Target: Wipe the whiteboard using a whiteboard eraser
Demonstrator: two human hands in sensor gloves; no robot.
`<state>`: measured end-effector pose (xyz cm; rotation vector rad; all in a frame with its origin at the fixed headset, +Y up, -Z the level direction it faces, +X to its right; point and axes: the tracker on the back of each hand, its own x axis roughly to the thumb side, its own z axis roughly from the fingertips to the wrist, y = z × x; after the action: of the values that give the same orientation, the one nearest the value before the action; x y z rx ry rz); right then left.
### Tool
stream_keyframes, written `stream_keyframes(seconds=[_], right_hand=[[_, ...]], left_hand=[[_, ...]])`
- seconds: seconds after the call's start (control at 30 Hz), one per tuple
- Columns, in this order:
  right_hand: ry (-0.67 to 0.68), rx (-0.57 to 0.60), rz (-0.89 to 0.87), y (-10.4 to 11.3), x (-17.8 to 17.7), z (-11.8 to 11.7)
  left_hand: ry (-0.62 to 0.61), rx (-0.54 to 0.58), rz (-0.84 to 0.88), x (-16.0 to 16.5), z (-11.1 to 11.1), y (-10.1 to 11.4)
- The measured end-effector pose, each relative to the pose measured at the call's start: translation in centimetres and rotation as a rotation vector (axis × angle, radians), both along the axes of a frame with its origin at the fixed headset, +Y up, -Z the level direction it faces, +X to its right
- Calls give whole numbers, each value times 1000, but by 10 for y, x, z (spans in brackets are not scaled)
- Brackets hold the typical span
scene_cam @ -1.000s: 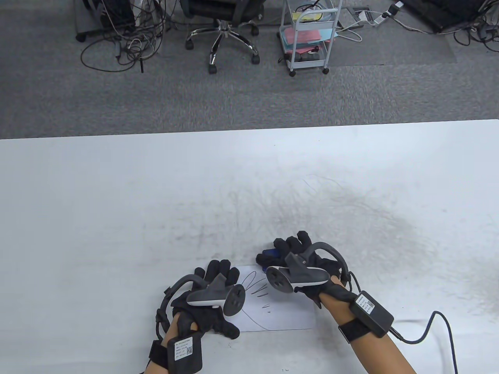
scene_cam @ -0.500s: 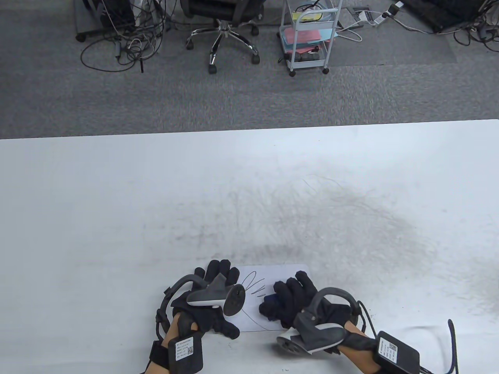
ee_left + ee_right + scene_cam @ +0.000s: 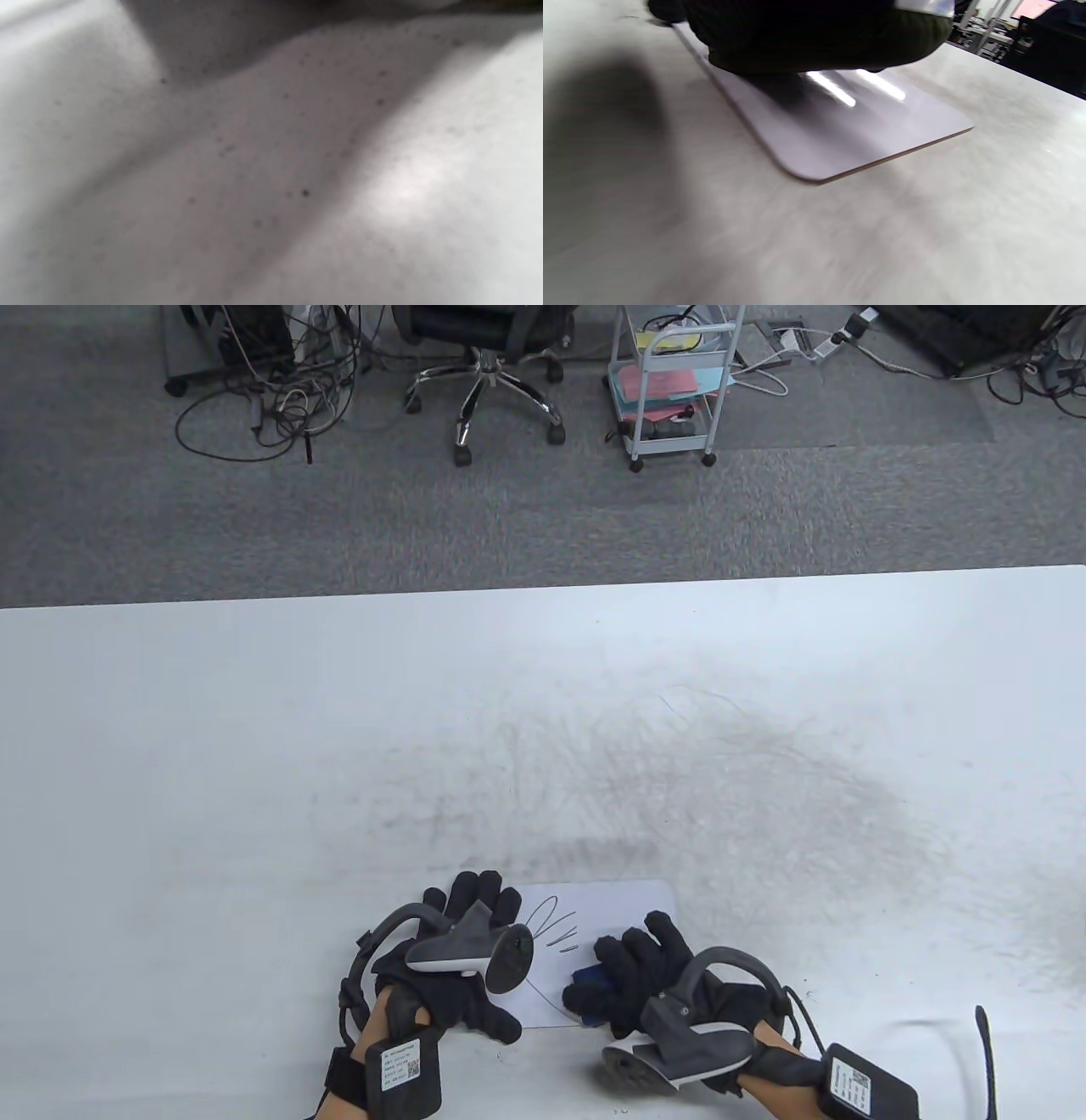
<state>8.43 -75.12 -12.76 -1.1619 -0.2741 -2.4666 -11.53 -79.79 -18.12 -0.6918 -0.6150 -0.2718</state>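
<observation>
The table [image 3: 254,746] fills the lower two thirds of the table view. The small whiteboard [image 3: 624,912] lies near the bottom centre, pen loops and dashes showing on its left half. The left hand [image 3: 458,959] rests flat on the board's left edge, fingers spread, holding nothing. The right hand [image 3: 653,976] curls over the blue eraser [image 3: 590,980], pressing it on the board's lower middle. To wipe well, keep the eraser flat, press evenly, and sweep toward the upper-left marks while the left hand pins the board.
</observation>
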Motion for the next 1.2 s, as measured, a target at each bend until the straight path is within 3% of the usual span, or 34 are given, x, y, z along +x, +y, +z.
stream_keyframes(seconds=[0.27, 0.43, 0.67, 0.97, 1.2], right_hand=[[-165, 13, -19, -3, -18, -88], [-214, -70, -54, -3, -19, -104], [-107, 46, -24, -2, -19, -80], [119, 60, -16, -1, -10, 14], [168, 82, 12, 0, -6, 45]], left_hand=[[-1, -2, 3, 0, 0, 0], [0, -3, 4, 0, 0, 0], [0, -3, 3, 0, 0, 0], [4, -2, -1, 0, 0, 0], [5, 0, 0, 0, 0, 0]])
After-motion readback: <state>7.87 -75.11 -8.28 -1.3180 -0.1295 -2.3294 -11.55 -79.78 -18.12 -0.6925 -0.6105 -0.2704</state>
